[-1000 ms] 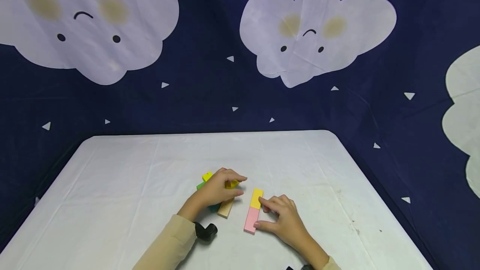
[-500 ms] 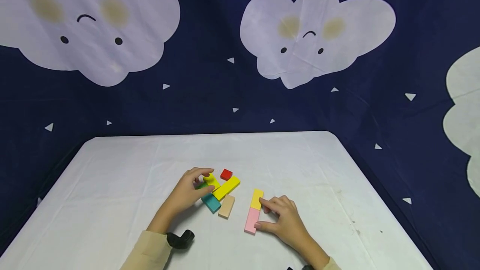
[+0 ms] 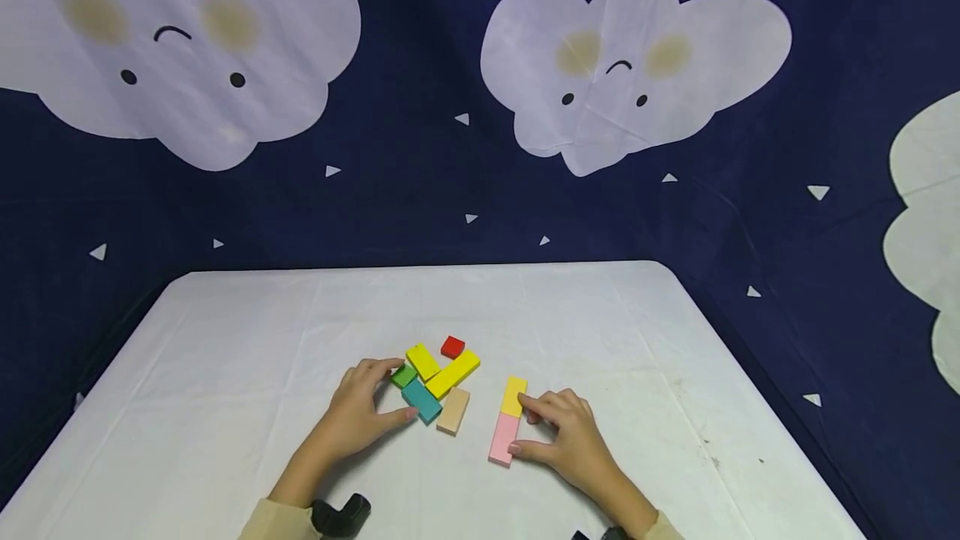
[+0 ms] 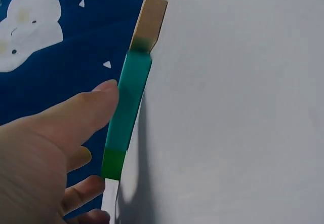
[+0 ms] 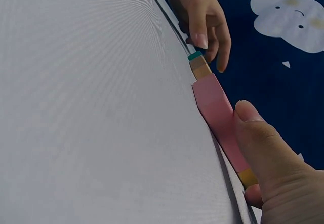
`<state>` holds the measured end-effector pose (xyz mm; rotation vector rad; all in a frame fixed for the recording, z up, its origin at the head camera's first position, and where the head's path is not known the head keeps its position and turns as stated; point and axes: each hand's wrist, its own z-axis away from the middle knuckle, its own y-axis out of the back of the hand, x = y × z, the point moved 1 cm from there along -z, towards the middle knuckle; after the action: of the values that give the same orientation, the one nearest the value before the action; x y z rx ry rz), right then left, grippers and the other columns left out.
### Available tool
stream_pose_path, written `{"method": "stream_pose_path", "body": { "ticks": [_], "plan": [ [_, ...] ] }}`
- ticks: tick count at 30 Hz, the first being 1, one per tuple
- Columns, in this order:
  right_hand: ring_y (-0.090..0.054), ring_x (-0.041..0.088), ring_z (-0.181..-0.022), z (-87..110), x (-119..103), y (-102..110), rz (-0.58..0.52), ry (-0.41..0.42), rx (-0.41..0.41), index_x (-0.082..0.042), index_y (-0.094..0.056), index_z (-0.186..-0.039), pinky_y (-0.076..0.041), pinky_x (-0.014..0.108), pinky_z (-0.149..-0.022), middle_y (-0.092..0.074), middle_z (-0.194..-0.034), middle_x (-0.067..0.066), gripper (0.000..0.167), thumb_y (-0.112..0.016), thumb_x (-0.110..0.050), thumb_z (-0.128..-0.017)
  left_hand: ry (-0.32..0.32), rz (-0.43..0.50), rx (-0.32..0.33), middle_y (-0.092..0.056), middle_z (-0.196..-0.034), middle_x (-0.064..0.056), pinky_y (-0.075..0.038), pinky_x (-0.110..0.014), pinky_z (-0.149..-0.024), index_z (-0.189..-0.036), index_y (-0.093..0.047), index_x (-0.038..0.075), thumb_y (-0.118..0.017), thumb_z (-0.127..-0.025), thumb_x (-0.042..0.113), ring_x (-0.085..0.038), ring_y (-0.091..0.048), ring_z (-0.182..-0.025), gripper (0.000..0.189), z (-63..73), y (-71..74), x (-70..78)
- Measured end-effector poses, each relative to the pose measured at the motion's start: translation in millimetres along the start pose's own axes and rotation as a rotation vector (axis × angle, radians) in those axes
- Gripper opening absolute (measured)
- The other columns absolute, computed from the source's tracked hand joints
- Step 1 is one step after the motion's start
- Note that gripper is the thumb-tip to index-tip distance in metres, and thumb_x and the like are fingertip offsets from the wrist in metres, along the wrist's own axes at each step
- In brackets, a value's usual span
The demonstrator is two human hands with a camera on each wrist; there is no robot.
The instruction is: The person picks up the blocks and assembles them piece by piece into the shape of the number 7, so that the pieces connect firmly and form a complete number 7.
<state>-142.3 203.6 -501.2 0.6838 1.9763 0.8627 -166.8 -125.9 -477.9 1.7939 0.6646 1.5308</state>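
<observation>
My left hand (image 3: 358, 408) lies left of a group of wooden blocks, thumb and forefinger spread apart. Its thumb tip is at the near end of the teal block (image 3: 422, 401), and its forefinger tip is by the small green block (image 3: 403, 376). These two blocks stand end to end in the left wrist view. On the other side, my right hand (image 3: 561, 437) touches a row of two blocks: the forefinger at the orange-yellow block (image 3: 513, 397), the thumb against the pink block (image 5: 217, 115). Neither hand's fingers wrap round a block.
Beside the teal block lie a long yellow block (image 3: 453, 374), a shorter yellow block (image 3: 423, 362), a red block (image 3: 452, 347) and a beige block (image 3: 453, 412). All rest on a white table (image 3: 247, 340). Behind it hangs a dark blue cloth (image 3: 420, 190) with clouds.
My left hand has drawn back from above the blocks toward the left and near side, uncovering them, and has come down beside the green and teal ones. The right hand stays put.
</observation>
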Motion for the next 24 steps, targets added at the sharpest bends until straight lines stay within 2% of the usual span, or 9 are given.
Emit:
{"method": "stream_pose_path", "body": {
  "ticks": [4,13,17,24],
  "plan": [
    [-0.043,-0.005,-0.087,-0.8,0,1,-0.004,-0.007,0.004,-0.02,-0.072,-0.122,-0.036,0.027,-0.082,-0.061,-0.089,-0.025,0.071,-0.078,-0.064,-0.067,-0.018,-0.018,0.012,-0.052,-0.133,-0.006,-0.043,-0.05,-0.1,-0.14,-0.054,0.021,-0.085,-0.073,0.046,-0.026,-0.046,-0.12,0.078,4.4,-2.4,6.5],
    [-0.043,-0.004,-0.087,-0.3,0,0,-0.014,-0.004,0.003,-0.02,-0.072,-0.122,-0.035,0.027,-0.082,-0.061,-0.089,-0.024,0.07,-0.079,-0.063,-0.067,-0.021,-0.058,0.012,-0.058,-0.112,0.002,-0.044,-0.038,-0.089,-0.134,-0.059,0.023,-0.085,-0.071,0.051,-0.014,-0.046,-0.102,0.074,7.8,-12.6,14.1],
    [-0.043,-0.005,-0.088,-0.1,0,0,-0.018,-0.004,0.004,-0.02,-0.072,-0.122,-0.035,0.027,-0.083,-0.062,-0.089,-0.024,0.07,-0.079,-0.063,-0.067,-0.04,-0.092,0.023,-0.062,-0.114,0.003,-0.045,-0.038,-0.089,-0.132,-0.06,0.024,-0.084,-0.07,0.053,-0.011,-0.048,-0.1,0.072,9.3,-17.0,15.6],
    [-0.044,-0.005,-0.088,0.4,0,0,-0.02,-0.017,-0.005,-0.02,-0.072,-0.122,-0.036,0.028,-0.084,-0.062,-0.089,-0.023,0.071,-0.077,-0.065,-0.067,-0.043,-0.144,0.081,-0.063,-0.114,0.002,-0.048,-0.04,-0.088,-0.128,-0.063,0.024,-0.085,-0.071,0.052,-0.013,-0.052,-0.1,0.067,12.4,-20.4,18.4]
  ]
}}
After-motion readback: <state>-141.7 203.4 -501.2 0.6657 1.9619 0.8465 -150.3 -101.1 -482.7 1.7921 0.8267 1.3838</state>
